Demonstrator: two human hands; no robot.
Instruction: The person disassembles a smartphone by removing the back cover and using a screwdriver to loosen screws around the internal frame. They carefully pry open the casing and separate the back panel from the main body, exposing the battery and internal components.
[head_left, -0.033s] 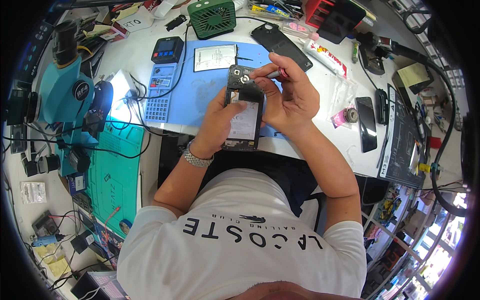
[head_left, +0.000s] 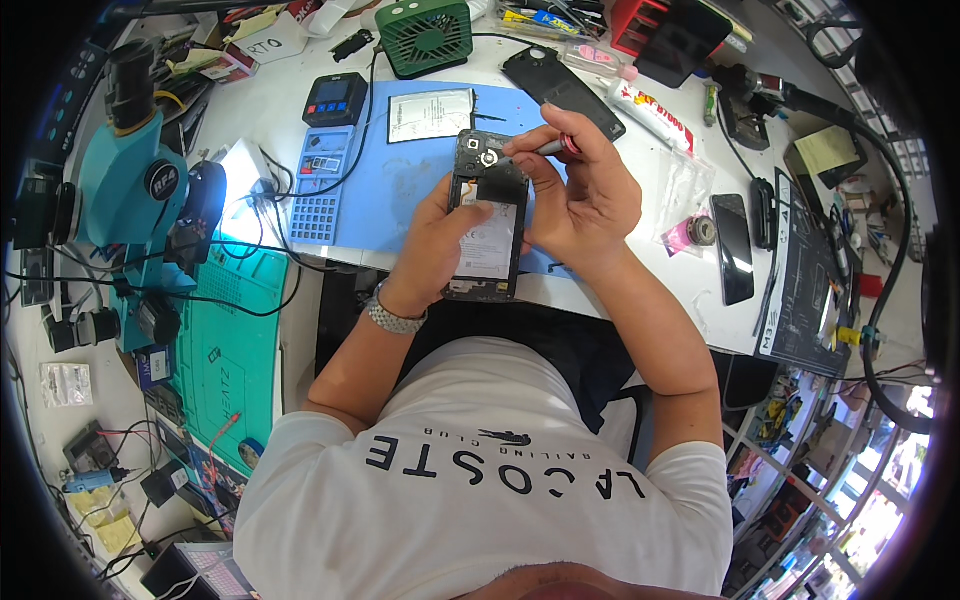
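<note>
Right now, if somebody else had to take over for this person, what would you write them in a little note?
Left hand: holds the opened phone upright above the blue mat, back side showing, cover off.
Right hand: grips a red-handled screwdriver, its tip at the phone's top end near the round camera part.
Nearby: a black back cover lies on the table beyond the mat, a green fan behind it, another dark phone to the right.
Done: the back is off and the battery is exposed.
Left: the work at the phone's top end; whether any screws are out cannot be told.
</note>
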